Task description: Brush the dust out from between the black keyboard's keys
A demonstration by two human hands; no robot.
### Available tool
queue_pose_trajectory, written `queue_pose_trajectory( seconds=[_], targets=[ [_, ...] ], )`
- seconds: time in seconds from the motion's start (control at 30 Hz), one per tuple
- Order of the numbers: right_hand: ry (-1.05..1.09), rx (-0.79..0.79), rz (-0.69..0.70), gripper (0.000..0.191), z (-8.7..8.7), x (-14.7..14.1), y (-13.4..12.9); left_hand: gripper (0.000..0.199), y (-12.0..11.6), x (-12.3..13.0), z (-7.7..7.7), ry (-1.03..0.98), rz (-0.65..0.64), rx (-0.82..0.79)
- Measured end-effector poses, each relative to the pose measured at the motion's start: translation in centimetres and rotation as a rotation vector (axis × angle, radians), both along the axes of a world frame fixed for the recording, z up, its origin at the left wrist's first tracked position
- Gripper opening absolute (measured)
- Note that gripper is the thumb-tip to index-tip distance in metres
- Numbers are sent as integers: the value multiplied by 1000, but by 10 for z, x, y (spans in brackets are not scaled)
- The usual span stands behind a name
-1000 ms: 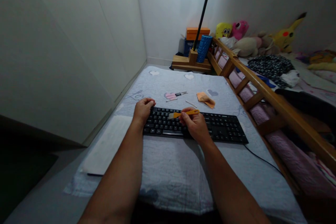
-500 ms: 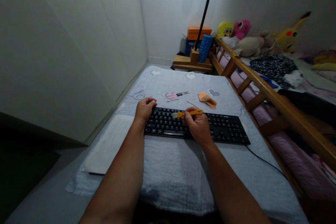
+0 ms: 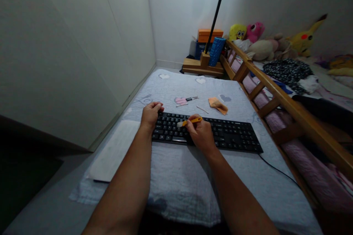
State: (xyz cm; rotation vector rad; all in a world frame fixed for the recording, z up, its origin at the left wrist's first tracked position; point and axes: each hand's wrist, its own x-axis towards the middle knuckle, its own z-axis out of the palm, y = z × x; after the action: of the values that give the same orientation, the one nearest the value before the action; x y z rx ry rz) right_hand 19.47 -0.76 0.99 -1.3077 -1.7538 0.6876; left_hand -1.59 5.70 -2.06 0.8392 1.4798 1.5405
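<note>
A black keyboard (image 3: 231,137) lies across the cloth-covered table in front of me. My left hand (image 3: 150,116) is closed at its upper left corner, thumb toward the edge, fingertips partly hidden. Between the thumb and fingers of my right hand (image 3: 200,132) is a small brush (image 3: 195,120) with a yellow handle. Its pale bristles point left, over the keys left of the keyboard's middle. Beyond the keyboard are two cotton swabs, one on the right (image 3: 202,109) and one on the left (image 3: 182,105), a slim tool with a black grip (image 3: 189,99), and an orange cloth (image 3: 217,105).
A white flat sheet or pad (image 3: 117,154) lies by my left forearm. The keyboard cable (image 3: 278,170) runs off to the right. A wooden bed rail (image 3: 292,117) borders the table's right side, and a white cabinet (image 3: 82,51) stands left. A lamp stand (image 3: 204,58) rises behind.
My right hand has moved the brush left and slightly toward me across the keys, uncovering more of the right cotton swab. My left hand has stayed nearly in place.
</note>
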Motion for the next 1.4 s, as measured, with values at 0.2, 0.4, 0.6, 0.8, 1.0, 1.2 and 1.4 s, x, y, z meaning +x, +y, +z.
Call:
queue_pose_trajectory(
  seconds=[0.2,0.4,0.6,0.8,1.0,1.2,1.4],
  targets=[
    [-3,70,-113,19,4,6,-2,20,-2,2,3,32,13,3],
    [52,5,-17,20,-2,-1,-4,22,-1,0,-1,28,19,7],
    [-139,128,-256,19,5,16,3,21,-1,0,-1,36,13,5],
    [-12,107,-225,21,7,19,3,22,-2,1,1,35,13,-4],
    [-69,96,-206,19,3,21,6,25,-2,0,0,23,5,-13],
    [-17,108,-284,17,5,31,9,28,-1,-1,-2,38,1,-9],
    [2,62,-183,19,3,28,9,24,-1,0,-1,37,-1,-8]
  ],
)
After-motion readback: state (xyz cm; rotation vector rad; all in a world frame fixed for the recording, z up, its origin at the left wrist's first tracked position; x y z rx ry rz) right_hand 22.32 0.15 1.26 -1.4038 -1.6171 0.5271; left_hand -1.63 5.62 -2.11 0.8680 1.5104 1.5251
